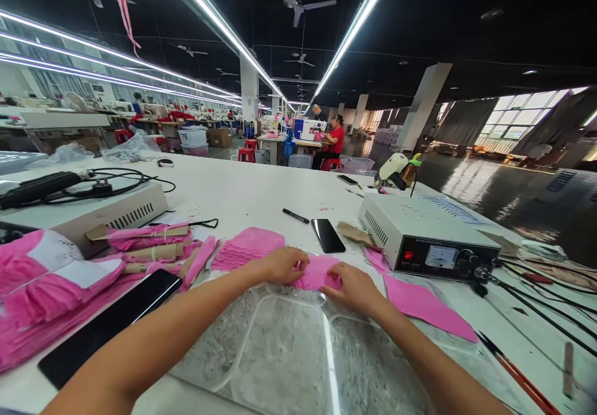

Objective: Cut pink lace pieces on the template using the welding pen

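Note:
A small pink fabric piece [313, 273] lies at the far edge of a grey, marbled board [284, 346], between my two hands. My left hand [283, 265] is closed, its curled fingertips pinching the piece's left side. From the right, my right hand [353, 285] grips the same piece with thumb and fingers drawn together. Just left of my left hand is a stack of pink fabric pieces [252, 246] with layered edges. Another pink piece [426, 306] rests flat beyond my right wrist.
A black phone [328, 235] and a marker [295, 216] lie ahead. To the right stands a metal box with a dial [443, 256], cables and orange-handled tweezers [517, 371]. Bundled pink fabric [51, 278] and a larger black device [112, 325] are left. Far off, a person in red [334, 136] sits.

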{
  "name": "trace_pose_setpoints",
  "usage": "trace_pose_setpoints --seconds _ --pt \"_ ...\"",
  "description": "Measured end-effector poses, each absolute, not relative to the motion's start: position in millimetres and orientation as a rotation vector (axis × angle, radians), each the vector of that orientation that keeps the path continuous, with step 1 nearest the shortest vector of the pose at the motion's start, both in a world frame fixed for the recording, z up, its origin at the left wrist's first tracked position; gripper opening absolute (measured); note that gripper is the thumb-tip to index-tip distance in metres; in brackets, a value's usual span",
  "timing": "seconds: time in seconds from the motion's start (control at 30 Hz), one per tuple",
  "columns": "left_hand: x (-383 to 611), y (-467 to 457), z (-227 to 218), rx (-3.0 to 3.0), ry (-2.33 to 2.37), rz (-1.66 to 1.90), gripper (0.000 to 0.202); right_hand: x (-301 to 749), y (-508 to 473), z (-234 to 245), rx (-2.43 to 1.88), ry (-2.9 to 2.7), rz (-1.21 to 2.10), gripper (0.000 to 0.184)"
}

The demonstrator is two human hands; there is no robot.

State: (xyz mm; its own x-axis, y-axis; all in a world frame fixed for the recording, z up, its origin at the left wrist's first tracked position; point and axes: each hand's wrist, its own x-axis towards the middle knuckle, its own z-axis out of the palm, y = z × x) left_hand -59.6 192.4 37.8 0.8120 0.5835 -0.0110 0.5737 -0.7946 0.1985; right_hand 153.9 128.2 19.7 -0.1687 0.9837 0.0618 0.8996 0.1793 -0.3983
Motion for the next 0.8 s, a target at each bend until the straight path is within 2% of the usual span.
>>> trace_pose_setpoints --seconds 0.1,0.2,0.33,0.47,0.67,0.8 --pt "-60 190 36 2.778 0.823 0.088 0.027 146 124 19 -1.842 -2.188 0.315 0.027" --pt "-58 189 33 2.763 0.752 0.067 0.037 147 123 19 -1.855 -2.226 0.308 0.027" --pt "-51 194 27 2.752 0.738 0.008 0.026 153 125 19 -1.842 -2.260 0.315 0.030" --pt "-49 199 25 2.739 0.772 0.017 0.028 158 125 18 -1.825 -2.270 0.325 0.032" --pt "-57 196 31 2.675 0.865 0.144 0.030 149 119 15 -1.802 -2.240 0.223 0.046" --pt "-66 184 38 2.657 0.846 0.216 0.025 145 116 12 -1.823 -2.223 0.120 0.029"
